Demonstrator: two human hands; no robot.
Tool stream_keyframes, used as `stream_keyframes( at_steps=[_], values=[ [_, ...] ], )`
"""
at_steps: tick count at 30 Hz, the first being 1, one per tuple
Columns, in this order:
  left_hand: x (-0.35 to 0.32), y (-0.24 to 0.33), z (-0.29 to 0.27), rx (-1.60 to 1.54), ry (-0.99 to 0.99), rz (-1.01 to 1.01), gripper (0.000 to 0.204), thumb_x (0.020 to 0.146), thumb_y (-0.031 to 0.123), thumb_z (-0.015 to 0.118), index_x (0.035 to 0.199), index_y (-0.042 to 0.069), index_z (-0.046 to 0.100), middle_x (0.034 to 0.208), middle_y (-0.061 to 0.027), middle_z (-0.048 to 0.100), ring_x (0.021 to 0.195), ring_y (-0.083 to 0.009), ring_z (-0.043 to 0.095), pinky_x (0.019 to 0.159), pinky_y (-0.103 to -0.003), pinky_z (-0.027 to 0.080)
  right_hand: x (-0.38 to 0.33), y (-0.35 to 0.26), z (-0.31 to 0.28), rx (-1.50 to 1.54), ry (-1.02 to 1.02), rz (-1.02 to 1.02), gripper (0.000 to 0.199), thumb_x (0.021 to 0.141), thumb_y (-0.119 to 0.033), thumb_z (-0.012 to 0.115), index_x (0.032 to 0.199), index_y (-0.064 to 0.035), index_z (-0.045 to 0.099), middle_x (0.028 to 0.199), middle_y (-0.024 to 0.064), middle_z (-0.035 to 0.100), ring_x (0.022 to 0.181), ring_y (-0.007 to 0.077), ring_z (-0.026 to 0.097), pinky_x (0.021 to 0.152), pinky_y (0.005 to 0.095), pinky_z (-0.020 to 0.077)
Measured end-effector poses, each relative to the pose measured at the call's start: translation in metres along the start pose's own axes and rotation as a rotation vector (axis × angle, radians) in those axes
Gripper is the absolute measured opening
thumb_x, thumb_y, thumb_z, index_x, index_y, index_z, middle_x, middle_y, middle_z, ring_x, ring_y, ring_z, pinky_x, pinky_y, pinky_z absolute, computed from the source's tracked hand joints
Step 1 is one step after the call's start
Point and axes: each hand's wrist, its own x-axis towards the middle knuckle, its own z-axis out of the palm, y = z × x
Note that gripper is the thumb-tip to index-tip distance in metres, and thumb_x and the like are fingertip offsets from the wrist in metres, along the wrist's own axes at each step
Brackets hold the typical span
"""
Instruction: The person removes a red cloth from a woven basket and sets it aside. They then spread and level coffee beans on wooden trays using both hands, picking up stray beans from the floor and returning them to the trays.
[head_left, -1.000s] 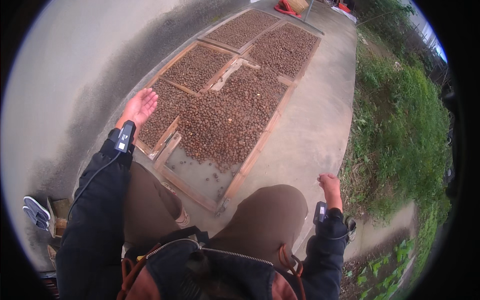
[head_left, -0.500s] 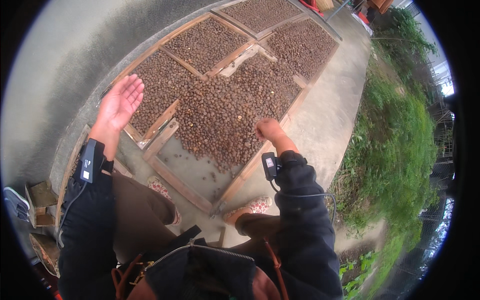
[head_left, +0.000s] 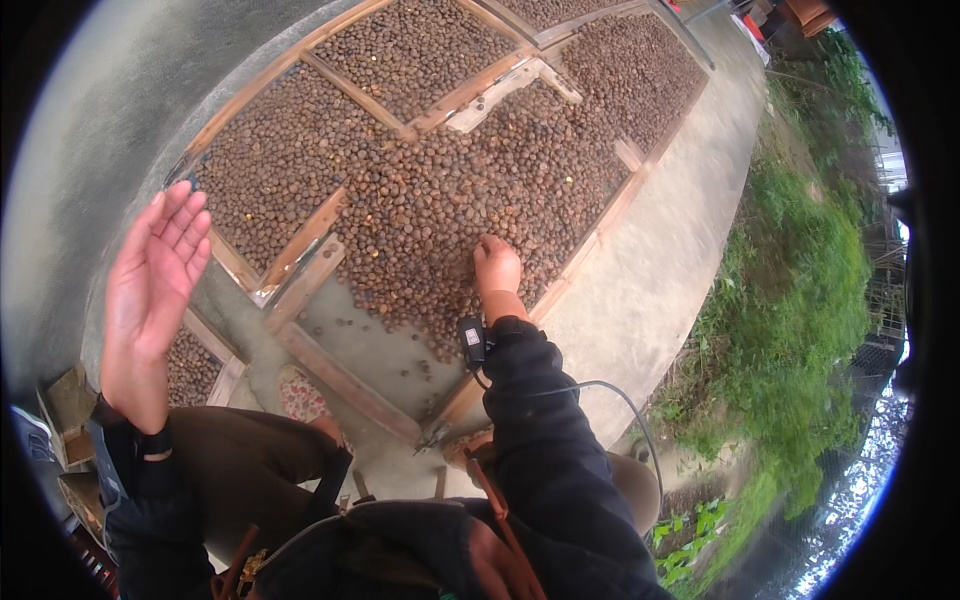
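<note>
Brown nuts (head_left: 450, 190) spread in wooden frames (head_left: 300, 245) on concrete.
Left hand (head_left: 150, 290) raised, fingers apart, holding nothing; right hand (head_left: 497, 265) rests knuckles-up on the nuts (grip hidden, cannot tell); grass (head_left: 800, 300) lies far right.

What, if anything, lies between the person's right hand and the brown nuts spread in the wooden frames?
Nothing visible. The right hand rests directly on the brown nuts in the near wooden frame. The left hand is raised, open and empty.

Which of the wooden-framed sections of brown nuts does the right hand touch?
The large middle section, where the right hand rests on the nuts; its near end shows bare concrete, unlike the other sections.
</note>
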Motion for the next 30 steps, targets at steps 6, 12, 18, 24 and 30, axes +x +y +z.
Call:
stream_keyframes(
  at_steps=[6,12,18,24,30],
  values=[
    [-0.002,-0.007,0.01,0.012,-0.053,-0.016,0.041,0.103,0.032,0.065,0.132,0.003,0.063,0.126,-0.0078,0.069,0.112,-0.0167,0.066,0.096,-0.031,0.053,-0.03,-0.032,-0.026,1.098,-0.395,0.473,0.025,0.1,-0.012,0.067,0.124,-0.0038,0.071,0.111,0.0067,0.077,0.075,0.0112,0.071,0.062,0.0226,0.0502],
    [-0.007,-0.014,0.021,0.025,-0.065,-0.003,0.04,0.102,0.031,0.066,0.13,0.002,0.063,0.123,-0.0094,0.07,0.111,-0.0183,0.066,0.097,-0.032,0.053,-0.051,-0.047,-0.078,1.374,-0.577,0.528,0.03,0.101,-0.014,0.068,0.129,-0.005,0.068,0.123,0.0093,0.074,0.08,0.012,0.072,0.065,0.0221,0.051],
    [-0.012,-0.022,0.027,0.047,-0.091,-0.008,0.039,0.102,0.03,0.066,0.129,0.002,0.064,0.12,-0.0096,0.07,0.111,-0.0188,0.066,0.096,-0.032,0.053,-0.063,-0.04,-0.073,1.116,-0.713,0.454,0.032,0.097,-0.017,0.072,0.126,-0.0039,0.068,0.114,0.0088,0.076,0.085,0.0122,0.073,0.069,0.023,0.0534],
    [-0.017,-0.014,0.02,0.02,-0.057,0.008,0.039,0.103,0.03,0.065,0.128,0.001,0.063,0.122,-0.0104,0.069,0.111,-0.0195,0.066,0.097,-0.033,0.054,-0.046,-0.063,-0.022,0.446,-0.32,0.118,0.026,0.084,-0.014,0.08,0.108,-0.007,0.076,0.096,0.0092,0.077,0.083,0.0203,0.073,0.08,0.0338,0.0581],
    [-0.018,-0.005,0.017,-0.004,-0.003,0.009,0.04,0.103,0.03,0.064,0.129,0.001,0.063,0.122,-0.0108,0.069,0.11,-0.0192,0.067,0.096,-0.033,0.054,0.054,-0.13,0.011,0.02,-0.134,-0.232,0.06,0.086,-0.031,0.078,0.142,-0.0194,0.06,0.154,0.0113,0.049,0.144,0.0333,0.039,0.118,0.0483,0.032]
  ],
)
